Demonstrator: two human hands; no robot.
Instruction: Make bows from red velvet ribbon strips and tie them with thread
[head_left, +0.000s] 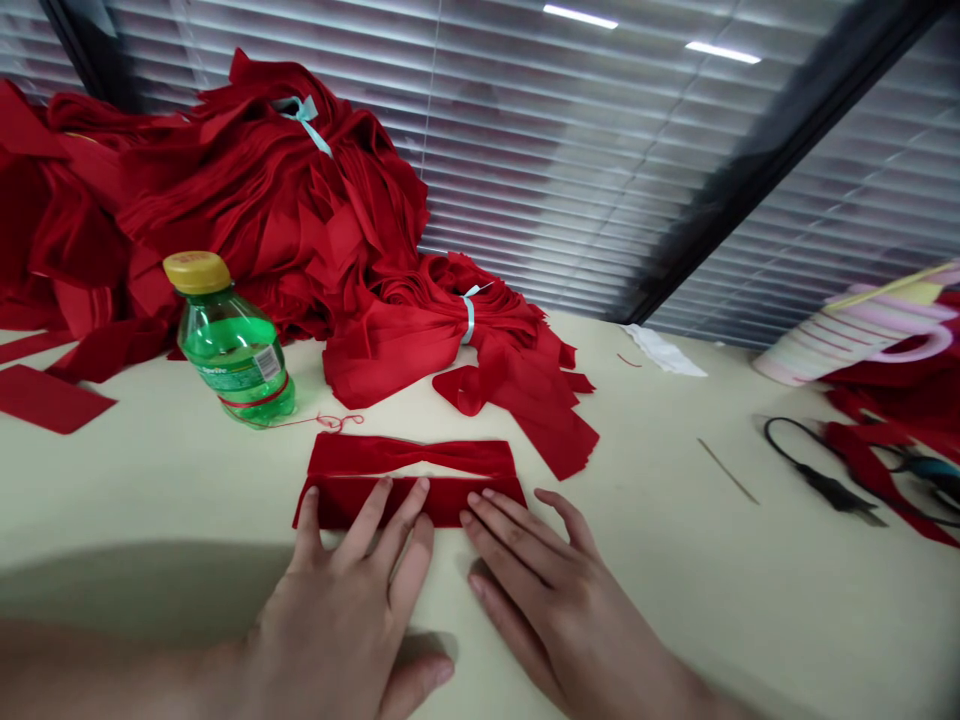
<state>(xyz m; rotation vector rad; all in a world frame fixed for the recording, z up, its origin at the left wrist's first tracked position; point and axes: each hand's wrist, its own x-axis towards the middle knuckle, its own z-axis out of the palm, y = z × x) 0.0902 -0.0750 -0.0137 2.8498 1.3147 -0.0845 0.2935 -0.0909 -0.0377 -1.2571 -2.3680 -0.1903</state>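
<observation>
A folded strip of red cloth lies flat on the pale table, its long side running left to right. Both hands press on its near half with the fingertips. My left hand is spread out, fingers apart, on the left part of the strip. Toward the right end, my right hand rests with its fingers stretched out flat. Just beyond, another red band lies along the strip, narrowed at its middle, with a pale gap between the two. Neither hand grasps anything.
A green bottle with a yellow cap and red thread stands at left. Behind are tied bundles of red cloth and a large heap against window blinds. At right are a striped mug, small scissors and a white paper.
</observation>
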